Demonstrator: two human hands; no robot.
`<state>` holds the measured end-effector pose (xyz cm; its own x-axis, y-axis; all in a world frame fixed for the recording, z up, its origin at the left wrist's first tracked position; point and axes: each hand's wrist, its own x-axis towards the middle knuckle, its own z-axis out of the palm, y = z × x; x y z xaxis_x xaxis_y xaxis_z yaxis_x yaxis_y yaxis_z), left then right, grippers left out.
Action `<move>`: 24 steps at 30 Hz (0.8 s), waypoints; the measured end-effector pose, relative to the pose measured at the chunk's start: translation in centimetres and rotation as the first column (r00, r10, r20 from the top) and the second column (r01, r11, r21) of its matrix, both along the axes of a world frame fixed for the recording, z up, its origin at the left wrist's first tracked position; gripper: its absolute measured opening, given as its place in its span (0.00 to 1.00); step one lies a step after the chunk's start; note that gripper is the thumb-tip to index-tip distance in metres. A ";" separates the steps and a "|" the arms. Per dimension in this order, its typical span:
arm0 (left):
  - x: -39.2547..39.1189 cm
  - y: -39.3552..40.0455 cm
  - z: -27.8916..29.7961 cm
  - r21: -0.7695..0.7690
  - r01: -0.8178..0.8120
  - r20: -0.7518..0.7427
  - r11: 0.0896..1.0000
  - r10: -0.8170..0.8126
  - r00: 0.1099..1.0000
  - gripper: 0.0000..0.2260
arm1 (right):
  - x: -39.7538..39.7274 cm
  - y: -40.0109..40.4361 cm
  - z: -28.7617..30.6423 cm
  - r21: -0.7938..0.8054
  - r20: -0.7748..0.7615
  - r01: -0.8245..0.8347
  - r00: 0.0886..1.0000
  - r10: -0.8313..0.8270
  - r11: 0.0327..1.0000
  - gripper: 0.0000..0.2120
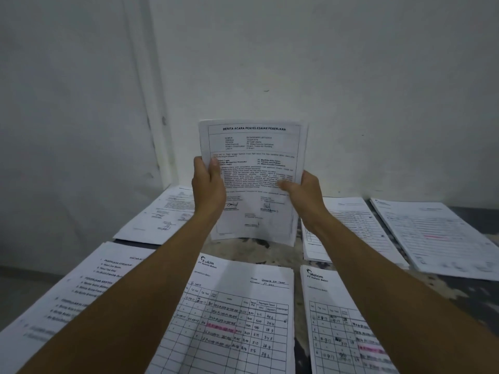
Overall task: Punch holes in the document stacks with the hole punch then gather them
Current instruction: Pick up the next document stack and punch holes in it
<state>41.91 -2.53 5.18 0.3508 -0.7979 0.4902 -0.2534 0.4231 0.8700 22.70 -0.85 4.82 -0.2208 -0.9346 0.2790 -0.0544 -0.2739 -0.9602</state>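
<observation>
Fingers [201, 168] of the left hand [208, 184] curl around the left edge of a document stack [253, 179], thumb on the printed front; the right hand [302, 188] grasps the right edge the same way, thumb lying across the text. Both hands hold the stack upright in the air in front of a pale wall [324, 76], above the middle of the surface [243, 252]. Its long axis runs vertically, with the bold heading at the top and the signatures near the bottom, the printed side facing the camera. Six more document stacks lie flat on the mottled surface below and around it: one at far left [159, 214], two at far right [351, 228] [437, 238], and three nearest the camera [67, 292] [243, 314] [337, 319], two of which carry handwritten tables with pink highlighted rows.
</observation>
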 end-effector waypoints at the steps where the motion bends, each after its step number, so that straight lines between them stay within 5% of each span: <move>1: 0.0 0.1 0.1 -0.014 -0.002 -0.006 1.000 0.002 1.000 0.11 | 0.2 -0.1 0.2 -0.018 -0.008 0.007 1.000 -0.007 1.000 0.15; 8: -0.1 0.7 -0.5 0.021 -0.002 -0.023 1.000 0.002 1.000 0.11 | 0.6 -0.2 -0.5 0.031 -0.015 0.004 1.000 -0.003 1.000 0.17; 13: 0.2 0.8 -1.1 0.016 0.011 -0.039 1.000 -0.010 0.999 0.12 | 0.3 -0.1 -1.0 -0.011 0.006 0.085 0.996 -0.085 0.996 0.09; 24: 0.3 0.2 -1.5 0.041 -0.020 0.017 0.999 0.019 1.000 0.12 | 0.4 -0.9 -1.7 -0.017 -0.018 -0.020 1.000 0.020 1.000 0.07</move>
<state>42.23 -2.31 3.65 0.3586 -0.8107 0.4627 -0.2762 0.3813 0.8822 23.12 -1.77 3.14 -0.1973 -0.9337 0.2988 -0.0654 -0.2916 -0.9543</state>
